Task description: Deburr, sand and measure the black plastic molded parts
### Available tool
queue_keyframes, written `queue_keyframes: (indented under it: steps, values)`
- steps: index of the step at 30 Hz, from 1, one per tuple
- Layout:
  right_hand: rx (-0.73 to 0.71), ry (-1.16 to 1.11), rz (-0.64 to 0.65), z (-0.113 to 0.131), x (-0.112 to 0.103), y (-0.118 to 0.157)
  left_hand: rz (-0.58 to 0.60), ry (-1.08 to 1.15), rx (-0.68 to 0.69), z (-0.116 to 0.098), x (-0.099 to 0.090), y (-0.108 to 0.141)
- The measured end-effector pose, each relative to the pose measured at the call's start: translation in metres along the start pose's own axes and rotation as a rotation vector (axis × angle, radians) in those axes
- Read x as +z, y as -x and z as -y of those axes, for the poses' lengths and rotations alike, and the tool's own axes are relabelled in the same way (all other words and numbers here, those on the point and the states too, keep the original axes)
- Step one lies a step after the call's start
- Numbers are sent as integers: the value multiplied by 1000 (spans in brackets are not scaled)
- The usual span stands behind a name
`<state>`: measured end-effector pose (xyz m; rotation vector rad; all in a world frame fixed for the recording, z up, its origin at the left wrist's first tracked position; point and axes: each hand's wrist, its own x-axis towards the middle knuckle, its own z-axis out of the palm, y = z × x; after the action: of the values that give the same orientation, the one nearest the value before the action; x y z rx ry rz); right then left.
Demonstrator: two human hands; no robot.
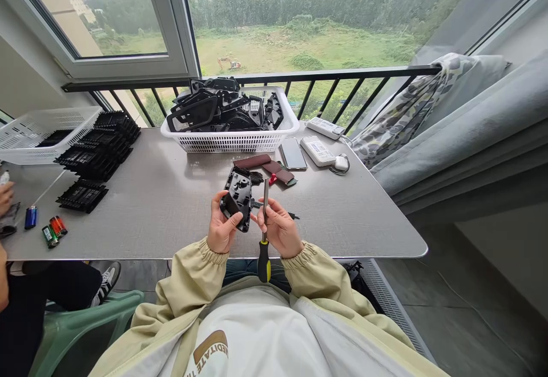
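Note:
My left hand (223, 228) grips a black plastic housing (240, 191) above the front of the table, its ribbed inner side facing up. Fingers of my right hand (280, 228) are closed around the metal blade of a file (264, 251). The blade points up and away, while its black and yellow handle hangs down past the table edge. The blade stands just right of the housing; whether they touch I cannot tell. Behind the housing lie a small black part (256, 178), brown sandpaper pieces (252, 161) and a red bit (273, 179).
A white basket (231, 142) heaped with black plastic parts (222, 109) stands at the back of the table (363, 211). Stacked black frames (96, 149), a second basket (25, 132) and batteries (50, 235) are left, near another person's hand (5, 197). A phone (293, 154) and white devices (317, 151) lie right.

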<state>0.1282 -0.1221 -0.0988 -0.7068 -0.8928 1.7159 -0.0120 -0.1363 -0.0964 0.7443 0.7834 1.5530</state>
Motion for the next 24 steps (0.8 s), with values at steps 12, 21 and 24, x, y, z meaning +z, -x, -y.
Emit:
queue_keyframes:
  steps: [12, 21, 24]
  values:
    - [-23, 24, 90, 18, 1, -1, 8, 62, -294, 2, -7, 0]
    - [57, 36, 75, 21, 4, 3, -48, 34, -330, -6, 5, 1]
    - [20, 93, -5, 27, 3, 6, -92, 73, -225, -6, 8, 2]
